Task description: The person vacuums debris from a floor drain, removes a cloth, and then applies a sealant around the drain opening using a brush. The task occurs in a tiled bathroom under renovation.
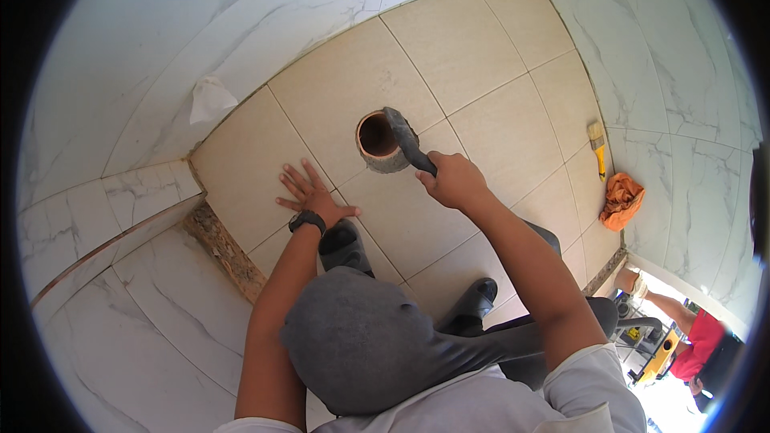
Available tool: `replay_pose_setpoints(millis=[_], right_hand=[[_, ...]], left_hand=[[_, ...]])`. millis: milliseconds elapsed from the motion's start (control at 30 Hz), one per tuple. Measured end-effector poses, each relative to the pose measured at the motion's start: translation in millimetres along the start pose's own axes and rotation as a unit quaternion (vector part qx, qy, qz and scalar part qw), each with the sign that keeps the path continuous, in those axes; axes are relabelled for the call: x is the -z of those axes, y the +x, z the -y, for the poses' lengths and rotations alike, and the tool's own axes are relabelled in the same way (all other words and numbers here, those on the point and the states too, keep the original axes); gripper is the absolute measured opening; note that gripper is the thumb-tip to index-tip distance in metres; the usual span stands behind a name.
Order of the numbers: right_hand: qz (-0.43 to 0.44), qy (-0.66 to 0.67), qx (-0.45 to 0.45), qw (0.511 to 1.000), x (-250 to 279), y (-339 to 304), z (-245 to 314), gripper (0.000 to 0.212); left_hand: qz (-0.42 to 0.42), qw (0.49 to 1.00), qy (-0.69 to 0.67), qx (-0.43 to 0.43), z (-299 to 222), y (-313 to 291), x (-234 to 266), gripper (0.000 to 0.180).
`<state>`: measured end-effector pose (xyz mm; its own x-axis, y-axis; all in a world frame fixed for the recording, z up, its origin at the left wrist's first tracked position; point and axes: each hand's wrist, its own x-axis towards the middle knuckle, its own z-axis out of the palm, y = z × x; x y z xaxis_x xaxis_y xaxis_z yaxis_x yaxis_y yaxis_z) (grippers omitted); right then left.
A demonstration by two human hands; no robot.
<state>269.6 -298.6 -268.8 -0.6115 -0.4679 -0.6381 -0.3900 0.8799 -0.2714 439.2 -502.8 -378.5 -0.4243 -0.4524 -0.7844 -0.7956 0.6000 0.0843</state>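
Note:
My right hand [453,180] is closed around a dark, curved hand tool [403,138]; its exact kind is hard to make out. The tool's far end lies against the right rim of a round pipe opening [377,134] in the floor, ringed by rough grey mortar [388,163]. To the left of the opening, my left hand [314,199] is spread flat on the beige floor tiles [321,108], fingers apart and holding nothing. A dark watch [307,222] is on that wrist.
At the right wall lie a yellow-handled paintbrush [597,150] and a crumpled orange cloth [622,201]. White paper [212,100] is by the left wall. Bare rough edging [224,248] runs along a doorway-like gap. Another person in red shorts [702,345] is outside, lower right, near a yellow machine [662,355].

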Motion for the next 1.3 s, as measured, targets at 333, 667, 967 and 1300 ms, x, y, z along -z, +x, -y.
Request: replay_pose_setpoints(millis=[333, 667, 967, 1300], right_hand=[[0.007, -0.033, 0.036, 0.999, 11.3, 8.8, -10.8, 0.031], [-0.079, -0.056, 0.025, 0.995, -14.4, 0.1, -19.1, 0.034], [-0.066, 0.122, 0.124, 0.983, -25.9, -30.4, 1.0, 0.039], [-0.011, 0.193, 0.008, 0.981, -49.0, -30.6, 5.4, 0.045]], left_hand=[[-0.002, 1.000, -0.005, -0.001, -0.5, 0.5, -0.9, 0.172], [-0.007, 1.000, 0.014, 0.004, -2.4, -0.8, 0.1, 0.175], [-0.018, 0.999, 0.041, 0.009, -0.7, 2.1, -4.4, 0.177], [-0.024, 0.998, 0.053, 0.016, -0.9, 3.2, -6.6, 0.177]])
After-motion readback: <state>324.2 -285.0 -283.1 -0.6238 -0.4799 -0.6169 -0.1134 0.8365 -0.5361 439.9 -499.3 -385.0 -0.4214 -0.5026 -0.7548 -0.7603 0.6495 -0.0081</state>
